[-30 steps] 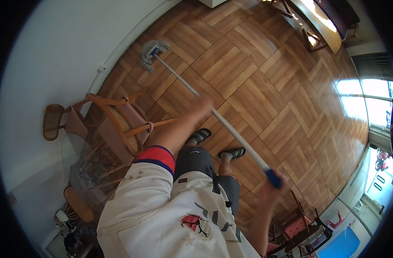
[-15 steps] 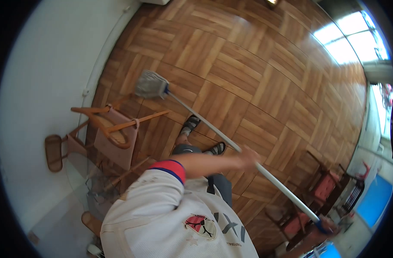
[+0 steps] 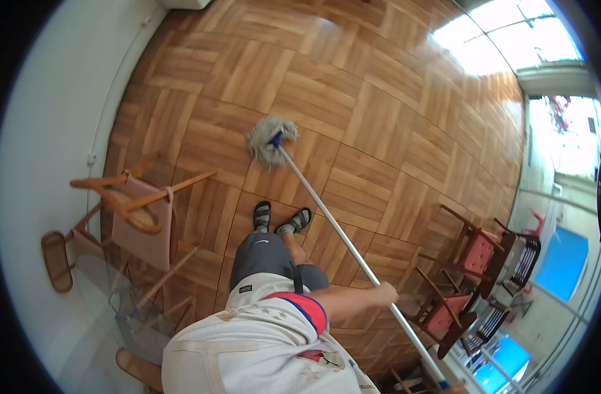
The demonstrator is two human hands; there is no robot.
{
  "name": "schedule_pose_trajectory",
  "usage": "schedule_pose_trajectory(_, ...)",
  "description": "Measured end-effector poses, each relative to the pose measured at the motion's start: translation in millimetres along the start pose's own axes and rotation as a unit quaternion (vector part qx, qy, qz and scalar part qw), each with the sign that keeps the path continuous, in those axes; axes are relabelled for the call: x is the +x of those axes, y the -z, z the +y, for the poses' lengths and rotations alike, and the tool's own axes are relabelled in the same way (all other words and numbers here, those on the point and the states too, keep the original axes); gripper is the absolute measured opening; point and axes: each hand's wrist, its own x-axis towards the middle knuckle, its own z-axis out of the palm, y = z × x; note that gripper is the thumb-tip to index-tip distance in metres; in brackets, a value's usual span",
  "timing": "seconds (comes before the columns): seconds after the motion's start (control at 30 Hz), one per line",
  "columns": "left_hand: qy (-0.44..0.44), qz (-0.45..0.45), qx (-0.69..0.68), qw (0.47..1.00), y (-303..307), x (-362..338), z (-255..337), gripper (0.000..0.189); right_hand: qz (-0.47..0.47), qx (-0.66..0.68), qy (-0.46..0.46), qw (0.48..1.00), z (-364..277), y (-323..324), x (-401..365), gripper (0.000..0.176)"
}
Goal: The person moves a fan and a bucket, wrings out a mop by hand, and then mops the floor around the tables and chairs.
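A string mop [image 3: 353, 248] with a white pole slants across the head view. Its grey, stringy mop head [image 3: 264, 150] rests spread on the wooden floor [image 3: 366, 177], joined to the pole by a blue socket. My left hand [image 3: 386, 294] is closed around the middle of the pole, with its arm reaching across my body. Down at the bottom edge, my right hand [image 3: 454, 389] is at the pole's upper end, by a blue grip. Only a small part of it shows, and its fingers are mostly cut off.
Left, wooden chairs [image 3: 142, 223] stand by a glass table [image 3: 106, 302] along the white wall [image 3: 57, 144]. Dark chairs with red seats [image 3: 478, 255] stand right, near windows. My sandalled feet [image 3: 262, 217] are just below the mop head.
The mop head has moved right and slightly down, its strands now spread out. My right hand has dropped toward the bottom edge, and the pole stands steeper. The view has shifted.
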Motion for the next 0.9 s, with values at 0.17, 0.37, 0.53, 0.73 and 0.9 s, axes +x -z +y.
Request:
schedule_pose_trajectory(0.17, 0.244, 0.127, 0.003, 0.962, 75, -178, -169, 0.023, -0.253, 0.067, 0.379, 0.888, -162, -114, -88, 0.036)
schedule_pose_trajectory(0.37, 0.524, 0.404, -0.060, 0.747, 87, -445, -194, 0.034, -0.344, 0.334, 0.622, 0.619, -498, -141, -203, 0.030)
schedule_pose_trajectory(0.53, 0.559, 0.465, -0.137, 0.672, -64, -543, -90, 0.031, -0.351, 0.250, 0.598, 0.676, -632, -25, -233, 0.044)
schedule_pose_trajectory(0.73, 0.684, 0.450, -0.287, 0.497, -278, -521, 58, 0.023, -0.229, 0.257, 0.650, 0.678, -520, -204, -165, 0.040)
schedule_pose_trajectory(0.9, 0.741, 0.286, -0.438, 0.420, -423, -473, 106, 0.025, -0.326, 0.200, 0.589, 0.712, -181, -463, -52, 0.045)
